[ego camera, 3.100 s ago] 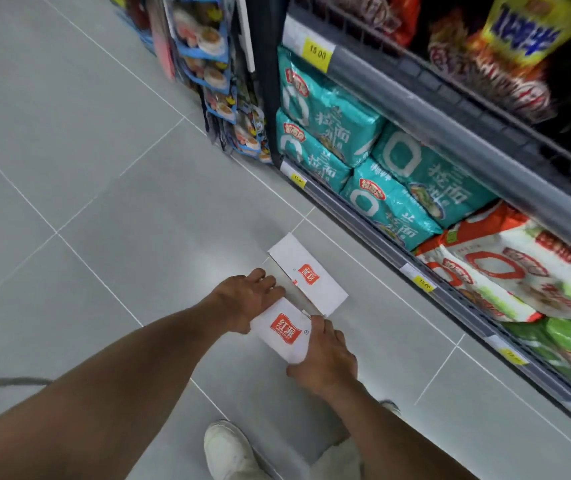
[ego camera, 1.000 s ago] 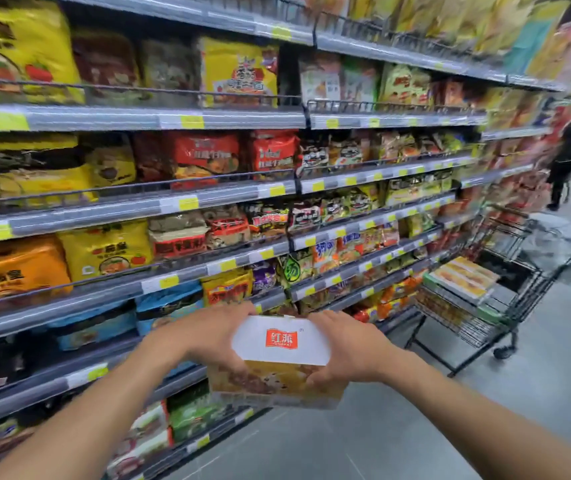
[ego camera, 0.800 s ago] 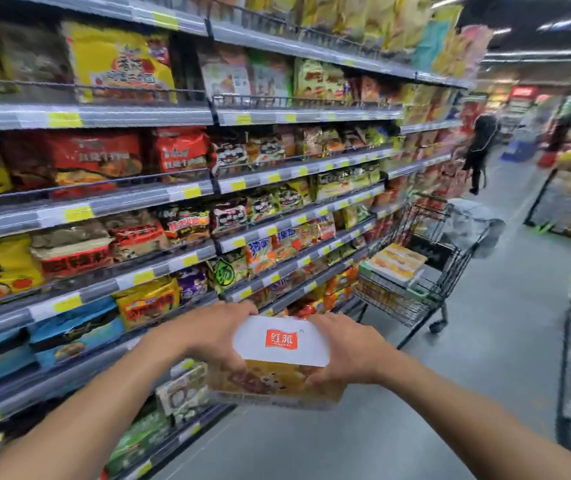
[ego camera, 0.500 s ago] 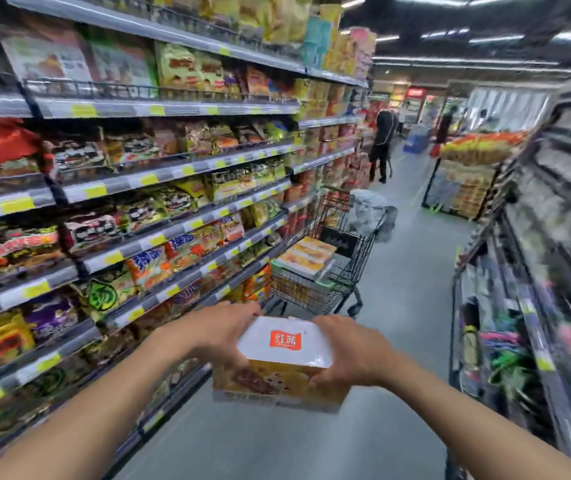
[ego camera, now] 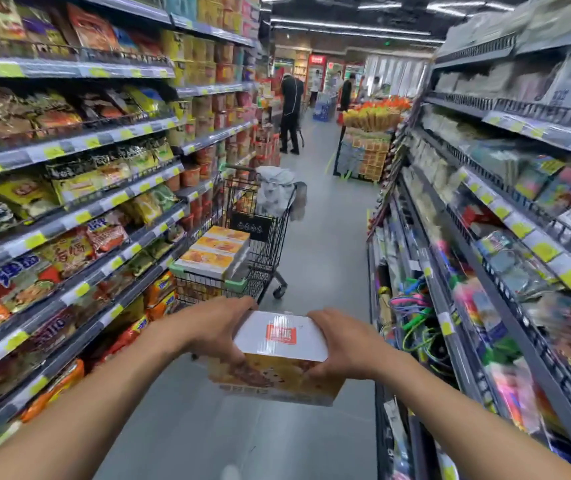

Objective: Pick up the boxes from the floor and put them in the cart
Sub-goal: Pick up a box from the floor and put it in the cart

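Head view, supermarket aisle, both arms stretched forward. Box (ego camera: pixel 279 355) held off the floor at about chest height, between the two hands: left hand (ego camera: pixel 216 332) wrapped on its left end, fingers curled under and over the edge; right hand (ego camera: pixel 341 342) clamped on the right end, thumb on the white top. Both hands closed on it, nothing else held. White top with a red logo, yellow-orange printed side facing the camera; print too blurred to read

Cart (ego camera: pixel 242 244) stands ahead by the left shelving (ego camera: pixel 69 209), well apart from the box, not yet within reach. Stacked boxes (ego camera: pixel 216 254) of what looks like the same kind already fill its near end, rising above the rim; grey bag (ego camera: pixel 275 188) sits at the far handle end

Step in hand, judged: carry phase, pickup done, placement not yet. Next move calls for closing the gap along the aisle floor (ego camera: pixel 315 258), then lifting the box over the near rim and setting it flat on the stack or beside it, releasing both hands only once seated
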`<control>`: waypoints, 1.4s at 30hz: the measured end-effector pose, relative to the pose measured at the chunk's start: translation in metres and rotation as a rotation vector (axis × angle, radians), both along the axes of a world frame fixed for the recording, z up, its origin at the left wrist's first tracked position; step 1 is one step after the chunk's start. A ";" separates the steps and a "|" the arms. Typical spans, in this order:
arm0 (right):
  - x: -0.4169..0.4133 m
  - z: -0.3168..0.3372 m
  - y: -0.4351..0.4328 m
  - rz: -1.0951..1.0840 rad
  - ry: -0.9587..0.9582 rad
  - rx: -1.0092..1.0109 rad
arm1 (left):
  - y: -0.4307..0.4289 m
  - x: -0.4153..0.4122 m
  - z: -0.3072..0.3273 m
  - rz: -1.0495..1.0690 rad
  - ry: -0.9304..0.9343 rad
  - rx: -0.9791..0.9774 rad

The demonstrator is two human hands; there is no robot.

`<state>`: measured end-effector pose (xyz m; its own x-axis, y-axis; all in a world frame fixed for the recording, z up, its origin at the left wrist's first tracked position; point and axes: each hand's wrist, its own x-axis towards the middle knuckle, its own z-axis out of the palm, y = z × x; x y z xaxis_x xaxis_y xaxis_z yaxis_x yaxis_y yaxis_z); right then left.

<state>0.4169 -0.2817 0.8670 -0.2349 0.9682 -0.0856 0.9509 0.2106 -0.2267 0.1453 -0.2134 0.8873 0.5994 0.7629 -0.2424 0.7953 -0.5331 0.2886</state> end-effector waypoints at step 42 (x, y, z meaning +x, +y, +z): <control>0.197 -0.054 0.717 0.314 -0.088 -0.156 | 0.615 0.192 -0.089 0.346 -0.117 -0.004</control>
